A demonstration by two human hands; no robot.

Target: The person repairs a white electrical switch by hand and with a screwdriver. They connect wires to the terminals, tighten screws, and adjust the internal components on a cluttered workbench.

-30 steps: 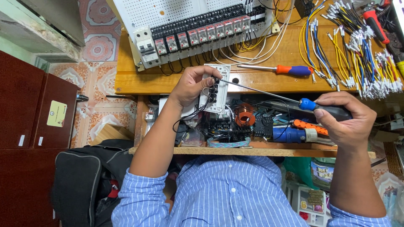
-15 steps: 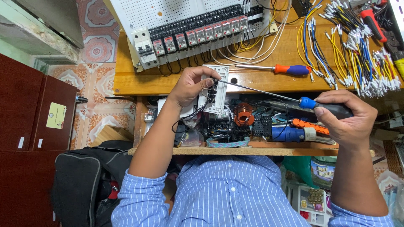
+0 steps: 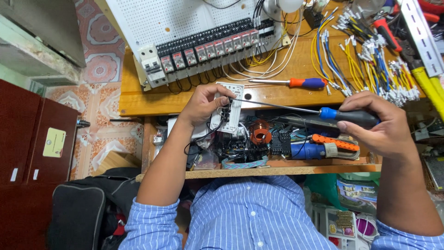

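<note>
The left hand (image 3: 203, 103) is curled around a small white switch block (image 3: 227, 107) and holds it up at the front edge of the wooden tabletop (image 3: 138, 99). Its fingers (image 3: 221, 92) are closed on the top of the block, with the thumb on the side.

The right hand (image 3: 381, 125) is wrapped tight around the black and blue handle of a long screwdriver (image 3: 323, 111). The thin metal rod goes across to the left, and its tip touches the white block just beside the left fingers.

Under the two hands there is an open drawer (image 3: 259, 169) full of small parts — a coil of copper wire (image 3: 260, 133), black bits and a blue and orange tool (image 3: 323, 146).

On the tabletop, a second screwdriver (image 3: 296, 83) with an orange and blue handle lies flat, just behind the white block. Further back stands a white board with holes (image 3: 185, 23), and a long row of little black and grey boxes (image 3: 208, 46) is fixed on it. To the right lies a big bunch of yellow, blue and white wires (image 3: 365, 60) with metal ends — near them are red-handled pliers (image 3: 384, 30).

The person wears a blue striped shirt (image 3: 249, 217). A black bag (image 3: 83, 213) sits on the floor at the left, next to a dark red cabinet (image 3: 32, 139).
</note>
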